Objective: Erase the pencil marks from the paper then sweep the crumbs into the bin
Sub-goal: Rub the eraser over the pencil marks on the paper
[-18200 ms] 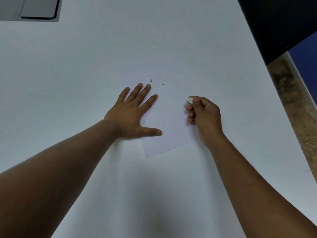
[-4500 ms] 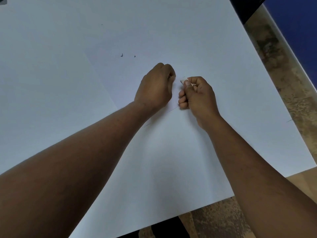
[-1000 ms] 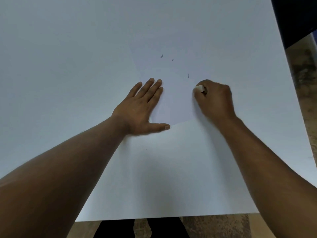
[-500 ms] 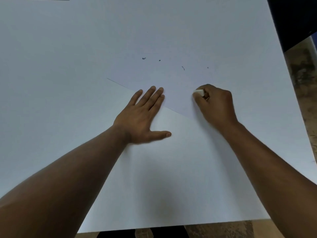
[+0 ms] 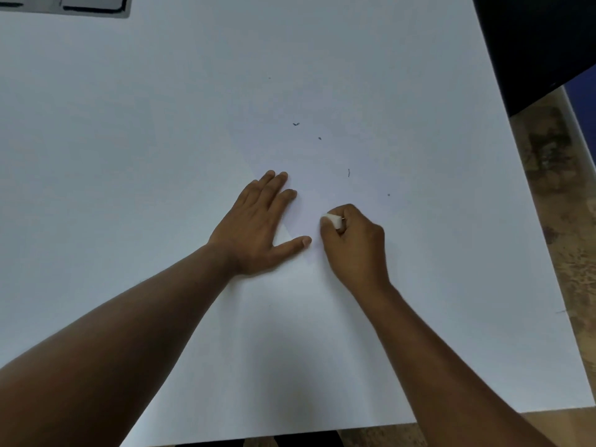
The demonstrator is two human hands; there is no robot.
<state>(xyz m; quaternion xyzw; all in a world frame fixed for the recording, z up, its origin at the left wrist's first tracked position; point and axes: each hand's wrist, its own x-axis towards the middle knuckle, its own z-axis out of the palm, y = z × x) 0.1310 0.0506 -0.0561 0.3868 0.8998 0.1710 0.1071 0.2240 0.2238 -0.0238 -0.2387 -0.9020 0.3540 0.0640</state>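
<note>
White rubber shows at the tip of our right hand (image 5: 353,243): we have the eraser (image 5: 333,220) pinched between thumb and curled fingers, its pale end poking out to the far left of the fist and, as far as we can judge, bearing down on the paper (image 5: 322,175). The fist sits knuckles up, and the forearm runs back toward the near right corner of the scene.

Just left of the eraser lies our left hand (image 5: 258,227), flat and spread, fingers straight and pointing far and slightly right, thumb stretched out to the right until its tip almost meets the right fist. It grips nothing; it presses the sheet down onto the white table (image 5: 129,140).

What the coming stroke turns on, we think, is direction. The sheet spreads away from the eraser toward the far side, its edges faint against the table. We cannot make out any pencil lines from here. The dark crumbs (image 5: 295,124) lie scattered on the far side of both hands, several on a loose line slanting from far left to nearer right, with the nearest ones far right of the eraser, so the right hand is closer to them. No bin is in view.
</note>
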